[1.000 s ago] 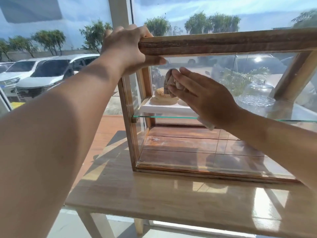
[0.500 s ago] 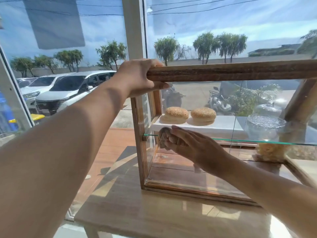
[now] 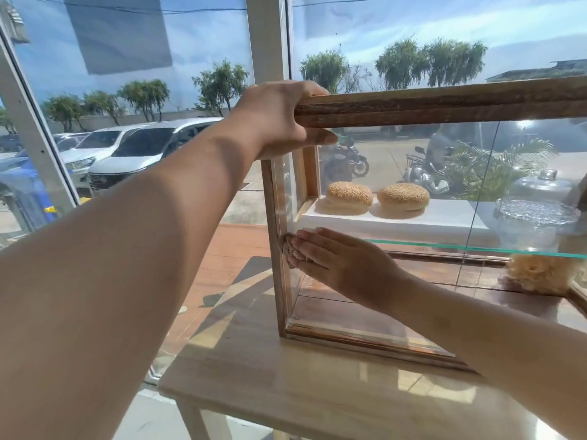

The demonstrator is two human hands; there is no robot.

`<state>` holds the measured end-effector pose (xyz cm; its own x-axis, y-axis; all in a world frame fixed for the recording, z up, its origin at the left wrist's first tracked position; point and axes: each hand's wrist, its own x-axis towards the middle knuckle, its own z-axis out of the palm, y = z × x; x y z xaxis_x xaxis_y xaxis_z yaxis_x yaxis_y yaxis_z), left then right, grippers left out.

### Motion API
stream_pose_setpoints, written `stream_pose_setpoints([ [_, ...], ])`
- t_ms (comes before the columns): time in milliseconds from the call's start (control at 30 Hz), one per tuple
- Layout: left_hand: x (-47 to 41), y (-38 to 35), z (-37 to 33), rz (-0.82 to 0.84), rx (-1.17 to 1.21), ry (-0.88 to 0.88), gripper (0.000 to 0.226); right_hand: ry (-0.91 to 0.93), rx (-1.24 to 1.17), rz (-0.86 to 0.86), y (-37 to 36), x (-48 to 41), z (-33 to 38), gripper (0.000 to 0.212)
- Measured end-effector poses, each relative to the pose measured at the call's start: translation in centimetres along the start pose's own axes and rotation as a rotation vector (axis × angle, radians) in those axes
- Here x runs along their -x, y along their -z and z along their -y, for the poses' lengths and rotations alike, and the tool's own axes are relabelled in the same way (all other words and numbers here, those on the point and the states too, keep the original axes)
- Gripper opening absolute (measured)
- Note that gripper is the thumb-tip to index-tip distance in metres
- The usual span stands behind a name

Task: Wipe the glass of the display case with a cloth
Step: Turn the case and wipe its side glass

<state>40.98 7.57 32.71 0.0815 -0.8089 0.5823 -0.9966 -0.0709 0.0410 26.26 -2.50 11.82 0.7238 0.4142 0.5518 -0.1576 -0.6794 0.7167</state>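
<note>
The display case [image 3: 444, 104] has rough-grained wood framing glossy glass [image 3: 413, 147]; the cloth [image 3: 287, 247] looks nubby, perhaps terry.

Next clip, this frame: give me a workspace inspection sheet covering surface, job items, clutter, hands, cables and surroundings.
Surface: wooden table, sunlit, carries the display case.
Job's things: display case with wood frame and glass panes; cloth bunched against the front glass, beside the left post.
Clutter: two buns and a glass dome inside the case.
Hands: left hand grips the case's top rail; right hand presses the cloth, fingers straight.
Cables: nothing seen on the table or case.
Surroundings: window behind; parked cars, trees and motorbikes outside.
</note>
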Motion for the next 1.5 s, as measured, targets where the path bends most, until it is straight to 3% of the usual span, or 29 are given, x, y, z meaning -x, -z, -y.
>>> stream_pose_setpoints([
  [300,0.6,0.1,-0.9,-0.002,0.081,0.034,0.059,0.045,-0.113,0.148,-4.5,5.3,8.5,0.037],
  [467,0.8,0.1,-0.8,0.003,0.093,0.050,0.062,0.018,-0.092,0.197,-3.6,7.0,9.1,0.038],
  [667,0.9,0.1,-1.1,-0.010,0.100,0.051,0.061,-0.063,-0.039,0.149,-0.8,11.1,7.7,0.034],
  [967,0.8,0.4,-1.6,0.058,0.066,0.115,0.058,-0.071,-0.018,0.291,4.6,16.2,4.5,0.024],
  [1100,0.4,1.1,-2.4,0.154,0.047,0.139,0.060,-0.197,0.009,0.162,9.0,13.8,-1.0,0.037],
  [1200,0.0,1.4,-4.2,0.216,0.013,0.132,0.073,-0.263,0.088,0.067,10.3,11.5,-6.2,0.034],
  [1300,-0.2,0.2,-6.6,0.124,0.015,0.099,0.093,-0.217,0.109,0.046,9.4,10.7,-7.6,0.038],
  [1400,-0.3,-1.5,-7.2,-0.047,-0.033,0.078,0.087,-0.197,0.114,0.051,8.1,11.8,-6.3,0.043],
  [1500,-0.4,-2.1,-6.9,-0.104,-0.062,0.072,0.087,-0.177,0.088,0.051,6.8,12.9,-4.7,0.041],
])
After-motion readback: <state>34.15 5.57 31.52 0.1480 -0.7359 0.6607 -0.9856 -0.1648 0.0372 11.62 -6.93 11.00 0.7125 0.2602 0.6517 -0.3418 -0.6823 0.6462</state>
